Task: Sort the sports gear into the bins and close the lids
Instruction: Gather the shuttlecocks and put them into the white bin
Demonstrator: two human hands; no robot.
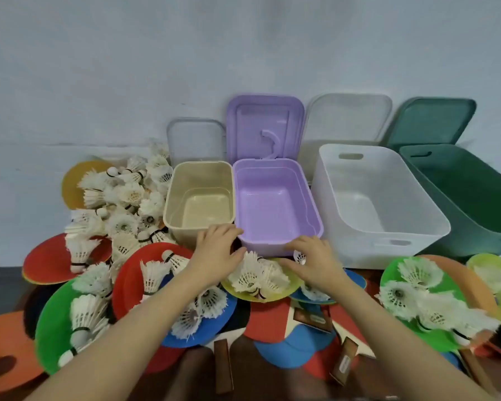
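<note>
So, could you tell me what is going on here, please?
A person is sorting sports gear. Both hands, left hand and right hand, reach over a small heap of shuttlecocks in front of the purple bin. All four bins stand open and empty, with their lids propped against the wall behind them.

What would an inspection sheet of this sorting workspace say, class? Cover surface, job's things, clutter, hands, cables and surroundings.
Surface: dark floor, largely covered by gear.
Job's things: four open, empty bins in a row: beige bin, purple bin, white bin, green bin; lids upright behind them.
Clutter: white shuttlecocks heaped on coloured discs; paddles underneath.
Hands: left hand and right hand over a yellow disc's shuttlecocks; grip unclear.
Cables: nothing seen.
Surroundings: plain pale wall.
</note>
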